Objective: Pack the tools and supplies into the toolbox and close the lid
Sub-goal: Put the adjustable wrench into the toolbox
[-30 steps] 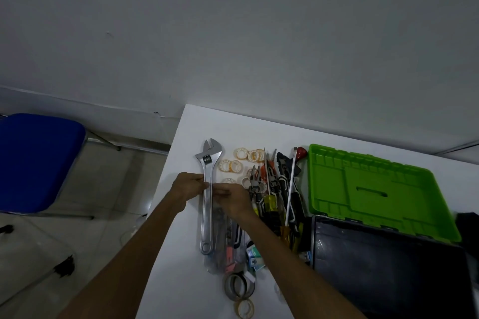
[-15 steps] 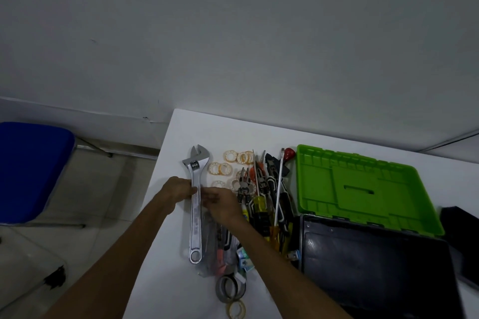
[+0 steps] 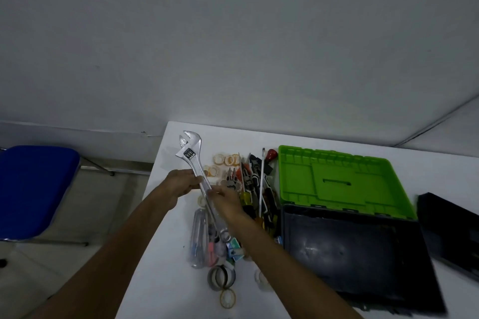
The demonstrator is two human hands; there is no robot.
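Wrench (image 3: 198, 173) being gripped by curled fingers of left hand (image 3: 181, 183) and right hand (image 3: 226, 198), near table (image 3: 166, 280) left edge, toolbox (image 3: 363, 256) lid open.

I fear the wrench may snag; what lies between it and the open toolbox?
The row of screwdrivers and pliers lies on the table between the wrench, held by both hands, and the toolbox, whose black tub looks empty.

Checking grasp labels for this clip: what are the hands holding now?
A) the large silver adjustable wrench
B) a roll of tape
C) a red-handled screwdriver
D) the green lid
A: the left hand and right hand both grip the large silver adjustable wrench by its shaft.
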